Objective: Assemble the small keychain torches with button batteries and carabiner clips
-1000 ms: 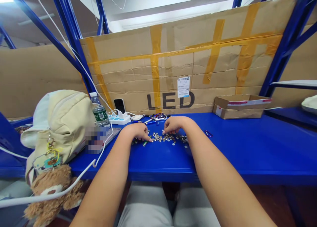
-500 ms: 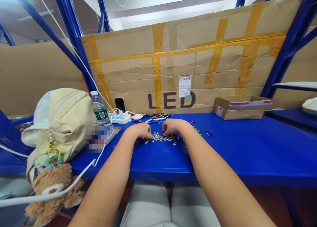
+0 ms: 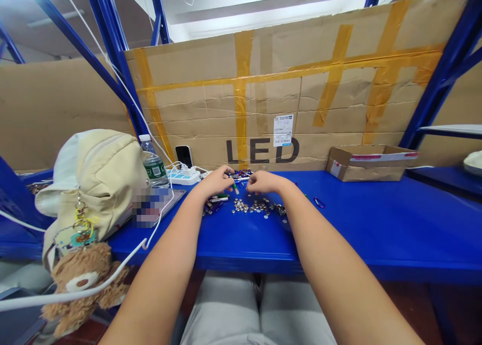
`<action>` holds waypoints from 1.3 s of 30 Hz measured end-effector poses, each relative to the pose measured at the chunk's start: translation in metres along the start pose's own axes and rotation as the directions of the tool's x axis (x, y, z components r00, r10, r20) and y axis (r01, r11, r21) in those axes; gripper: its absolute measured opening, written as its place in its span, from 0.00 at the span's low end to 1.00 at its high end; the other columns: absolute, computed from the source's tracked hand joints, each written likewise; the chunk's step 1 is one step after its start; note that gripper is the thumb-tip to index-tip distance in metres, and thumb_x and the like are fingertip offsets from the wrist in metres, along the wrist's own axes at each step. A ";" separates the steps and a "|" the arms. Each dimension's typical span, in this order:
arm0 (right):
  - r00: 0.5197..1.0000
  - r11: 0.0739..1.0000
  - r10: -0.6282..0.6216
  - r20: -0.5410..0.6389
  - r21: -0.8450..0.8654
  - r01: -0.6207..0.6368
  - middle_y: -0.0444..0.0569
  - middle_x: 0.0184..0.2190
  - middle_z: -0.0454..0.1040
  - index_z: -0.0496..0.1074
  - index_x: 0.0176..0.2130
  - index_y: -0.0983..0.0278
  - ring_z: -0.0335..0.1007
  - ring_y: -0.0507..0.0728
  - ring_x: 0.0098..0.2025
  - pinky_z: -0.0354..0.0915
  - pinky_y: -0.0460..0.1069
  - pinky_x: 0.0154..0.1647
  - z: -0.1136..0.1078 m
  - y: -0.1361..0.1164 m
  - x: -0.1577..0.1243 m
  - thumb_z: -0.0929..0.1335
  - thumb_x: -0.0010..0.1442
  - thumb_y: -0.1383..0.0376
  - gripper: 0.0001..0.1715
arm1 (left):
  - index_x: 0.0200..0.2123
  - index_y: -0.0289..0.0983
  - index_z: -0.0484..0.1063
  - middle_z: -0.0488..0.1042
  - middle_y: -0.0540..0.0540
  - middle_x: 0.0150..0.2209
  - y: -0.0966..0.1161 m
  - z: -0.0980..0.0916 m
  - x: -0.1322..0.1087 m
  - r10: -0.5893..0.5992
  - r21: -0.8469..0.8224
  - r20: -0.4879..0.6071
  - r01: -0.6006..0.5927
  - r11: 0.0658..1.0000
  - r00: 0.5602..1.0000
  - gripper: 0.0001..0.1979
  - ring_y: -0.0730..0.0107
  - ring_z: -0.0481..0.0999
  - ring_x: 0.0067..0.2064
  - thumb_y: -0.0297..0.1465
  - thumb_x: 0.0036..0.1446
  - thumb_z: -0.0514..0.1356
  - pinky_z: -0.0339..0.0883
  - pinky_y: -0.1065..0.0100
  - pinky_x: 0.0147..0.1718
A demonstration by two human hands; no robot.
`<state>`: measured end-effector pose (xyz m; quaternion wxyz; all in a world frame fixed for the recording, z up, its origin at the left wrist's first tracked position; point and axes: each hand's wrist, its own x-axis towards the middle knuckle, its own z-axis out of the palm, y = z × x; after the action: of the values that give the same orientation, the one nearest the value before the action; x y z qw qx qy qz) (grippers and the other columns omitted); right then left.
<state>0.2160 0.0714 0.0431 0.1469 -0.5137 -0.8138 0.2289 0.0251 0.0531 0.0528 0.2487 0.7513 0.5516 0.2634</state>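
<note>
My left hand (image 3: pixel 217 180) is raised just above the blue shelf top (image 3: pixel 361 229), fingers pinched on a small green keychain light (image 3: pixel 235 186). My right hand (image 3: pixel 263 181) is close beside it with fingers curled toward the same piece; what it holds is too small to make out. Below both hands lies a scatter of small silver button cells (image 3: pixel 251 207). A few more small lights (image 3: pixel 213 202) lie to the left of the cells.
A cream bag (image 3: pixel 94 184) with a plush bear (image 3: pixel 83 290) sits at left, beside a water bottle (image 3: pixel 152 162), a power strip (image 3: pixel 184 175) and a phone (image 3: pixel 184 155). An open cardboard box (image 3: pixel 371 161) stands at right. A taped cardboard wall (image 3: pixel 286 94) marked LED closes the back.
Both hands lifted off the pile of button cells and moved back toward the cardboard wall. My left hand now pinches a small green light between the two hands.
</note>
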 end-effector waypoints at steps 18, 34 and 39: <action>0.999 0.704 -0.029 0.017 0.710 0.008 0.50 0.31 0.74 0.69 0.31 0.66 0.66 0.49 0.27 0.67 0.42 0.26 0.000 -0.003 -0.001 0.65 0.55 0.66 0.05 | 0.44 0.35 0.71 0.75 0.44 0.43 -0.020 0.011 0.016 0.218 -0.241 0.175 -0.173 0.955 0.960 0.20 0.70 0.73 0.41 0.33 0.47 0.62 0.65 0.71 0.38; 0.993 0.767 -0.041 -0.110 0.634 0.102 0.45 0.27 0.71 0.68 0.29 0.65 0.64 0.48 0.26 0.66 0.44 0.28 0.002 -0.007 -0.003 0.67 0.51 0.67 0.03 | 0.39 0.34 0.73 0.78 0.45 0.39 -0.024 0.021 0.024 0.308 -0.051 0.045 -0.306 0.951 0.950 0.14 0.67 0.75 0.41 0.28 0.46 0.61 0.66 0.69 0.42; 0.993 0.748 -0.043 -0.109 0.655 0.104 0.44 0.24 0.68 0.66 0.29 0.65 0.63 0.48 0.25 0.66 0.44 0.28 0.002 -0.007 -0.003 0.67 0.51 0.67 0.03 | 0.39 0.34 0.73 0.78 0.47 0.37 -0.020 0.020 0.020 0.352 -0.003 0.028 -0.352 0.936 0.936 0.13 0.68 0.75 0.39 0.30 0.48 0.61 0.66 0.69 0.40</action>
<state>0.2109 0.0655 0.0448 0.3628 -0.4060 -0.6931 0.4724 0.0296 0.0760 0.0270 0.2047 0.8418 0.4050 0.2924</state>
